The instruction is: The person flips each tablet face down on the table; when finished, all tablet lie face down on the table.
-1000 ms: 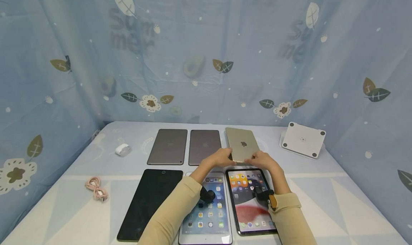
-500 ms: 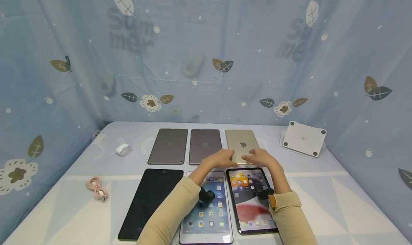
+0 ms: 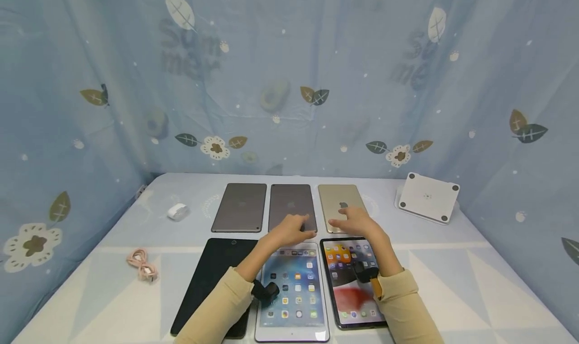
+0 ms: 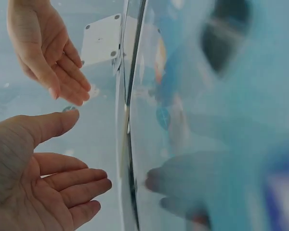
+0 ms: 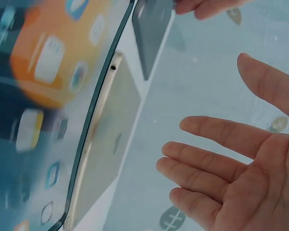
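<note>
A gold tablet lies back side up at the right end of the back row. My right hand hovers at its near edge, fingers straight and spread, as the right wrist view also shows. Near the lower edge of the middle dark grey tablet, my left hand is held open, holding nothing. Another grey tablet completes that row. Under my forearms are a black tablet with a dark screen, a white tablet with a lit screen, and a black-rimmed tablet, also lit.
A white plate-like stand with dark round feet sits at the back right. To the left are a white charger and a bundled pink cable. A patterned blue curtain hangs behind the table.
Both hands were at the near edge of the gold tablet, which has come down flat. They have let go, and my left hand has moved left and away.
</note>
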`<state>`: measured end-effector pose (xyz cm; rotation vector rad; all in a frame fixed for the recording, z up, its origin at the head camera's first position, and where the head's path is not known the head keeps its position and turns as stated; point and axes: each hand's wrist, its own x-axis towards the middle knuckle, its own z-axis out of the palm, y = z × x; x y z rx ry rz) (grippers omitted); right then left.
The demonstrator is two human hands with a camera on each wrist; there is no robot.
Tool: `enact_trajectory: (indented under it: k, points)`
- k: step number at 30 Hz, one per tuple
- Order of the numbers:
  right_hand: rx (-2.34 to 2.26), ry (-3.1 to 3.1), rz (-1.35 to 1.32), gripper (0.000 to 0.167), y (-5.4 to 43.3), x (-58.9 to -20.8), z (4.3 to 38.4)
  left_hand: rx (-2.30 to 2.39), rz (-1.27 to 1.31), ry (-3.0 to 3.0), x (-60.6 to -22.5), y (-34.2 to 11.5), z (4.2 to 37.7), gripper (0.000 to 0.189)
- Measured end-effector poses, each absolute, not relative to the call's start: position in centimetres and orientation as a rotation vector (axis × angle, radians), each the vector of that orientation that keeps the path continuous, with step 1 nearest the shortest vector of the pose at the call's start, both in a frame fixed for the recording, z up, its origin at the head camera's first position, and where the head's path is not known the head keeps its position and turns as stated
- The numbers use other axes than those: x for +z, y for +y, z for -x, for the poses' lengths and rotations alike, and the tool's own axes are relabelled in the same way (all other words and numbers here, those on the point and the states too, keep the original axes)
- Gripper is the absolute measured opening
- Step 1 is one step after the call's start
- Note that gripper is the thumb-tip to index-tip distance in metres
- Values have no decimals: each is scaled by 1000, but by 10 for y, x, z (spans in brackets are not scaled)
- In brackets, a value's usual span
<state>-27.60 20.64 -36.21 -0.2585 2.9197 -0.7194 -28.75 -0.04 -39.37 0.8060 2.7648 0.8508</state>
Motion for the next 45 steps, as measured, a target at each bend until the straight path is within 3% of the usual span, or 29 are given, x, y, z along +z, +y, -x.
enact_trajectory:
  k: [13,31,40,45]
  points:
    - [-742,2920,384,54,169,-363,271,756,-681,2896,-383,-66,262,63]
    - [-829,2723,622,57,77,-358,267,384,-422,2865,-365,-133,249,46]
    - [-737,2708,647,55,56,-379,260,249,-245,2780,-357,-151,238,55]
    - [-664,2710,658,39,48,-381,256,176,-191,2772,-351,-150,234,52]
